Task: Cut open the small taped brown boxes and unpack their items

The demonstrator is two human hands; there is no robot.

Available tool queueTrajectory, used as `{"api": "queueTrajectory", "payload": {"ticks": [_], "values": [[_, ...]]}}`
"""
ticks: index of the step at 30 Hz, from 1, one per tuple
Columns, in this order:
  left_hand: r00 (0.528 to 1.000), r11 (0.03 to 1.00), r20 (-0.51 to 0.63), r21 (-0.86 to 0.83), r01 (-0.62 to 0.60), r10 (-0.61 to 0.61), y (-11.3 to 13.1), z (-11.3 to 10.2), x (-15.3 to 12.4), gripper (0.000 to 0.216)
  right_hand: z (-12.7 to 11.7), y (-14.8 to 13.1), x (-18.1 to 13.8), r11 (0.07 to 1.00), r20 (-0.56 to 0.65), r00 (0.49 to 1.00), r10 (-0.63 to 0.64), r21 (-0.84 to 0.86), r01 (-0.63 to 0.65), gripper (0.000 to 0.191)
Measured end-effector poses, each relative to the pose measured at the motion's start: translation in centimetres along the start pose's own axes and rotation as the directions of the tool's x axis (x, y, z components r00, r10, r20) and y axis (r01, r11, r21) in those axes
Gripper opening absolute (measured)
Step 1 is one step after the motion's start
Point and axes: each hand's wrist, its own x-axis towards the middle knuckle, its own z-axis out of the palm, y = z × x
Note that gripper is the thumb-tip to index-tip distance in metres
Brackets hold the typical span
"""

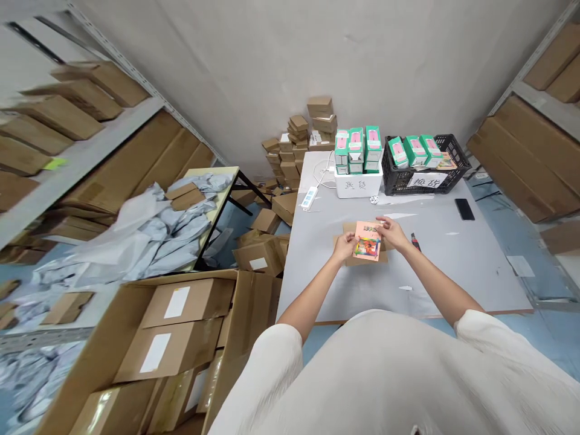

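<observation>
A white box (357,192) and a black crate (394,180) were set along the far edge of the grey table (312,278). A power strip (309,198), a phone (464,209), some cardboard (383,257) and, seemingly, a red cutter (415,243) were also laid on it.

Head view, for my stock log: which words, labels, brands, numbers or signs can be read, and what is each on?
"换货": paper sign on the black crate.
"货": second handwritten character on the white box; the first is unclear.
Pink printed item: title too small to read.
Green-and-pink boxes: print too small.
White carton labels: nothing legible.
Power strip: markings too small.
No brand or number is readable.
</observation>
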Motion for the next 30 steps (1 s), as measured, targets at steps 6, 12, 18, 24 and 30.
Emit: {"api": "queueTrajectory", "payload": {"ticks": [6,12,18,24,30], "values": [[0.989,0.993,-0.144,-0.108,-0.056,0.041,0.4,-0.4,0.6,0.043,0.8,0.6,-1.3,0.997,0.079,0.995,0.059,0.053,-0.064,0.045],[0.957,0.998,-0.283,0.009,-0.061,0.061,0.6,-0.7,0.8,0.037,1.7,0.6,-1.6,1.000,0.023,0.999,0.027,-0.009,-0.026,0.043],[0.987,0.999,-0.154,0.001,-0.043,0.042,0.9,0.1,-0.8,0.038,3.7,-0.8,-2.8,0.934,-0.041,0.984,-0.173,-0.325,0.151,0.029],[0.999,0.982,-0.038,-0.186,0.020,-0.027,1.5,0.3,-2.2,0.050,6.7,-1.2,-4.6,0.564,0.265,0.853,-0.450,-0.656,0.502,0.022],[0.995,0.979,-0.093,-0.202,0.020,-0.040,2.2,-2.2,-2.0,0.051,7.2,-0.8,-4.3,0.645,0.126,0.889,-0.441,-0.645,0.411,0.026]]}}
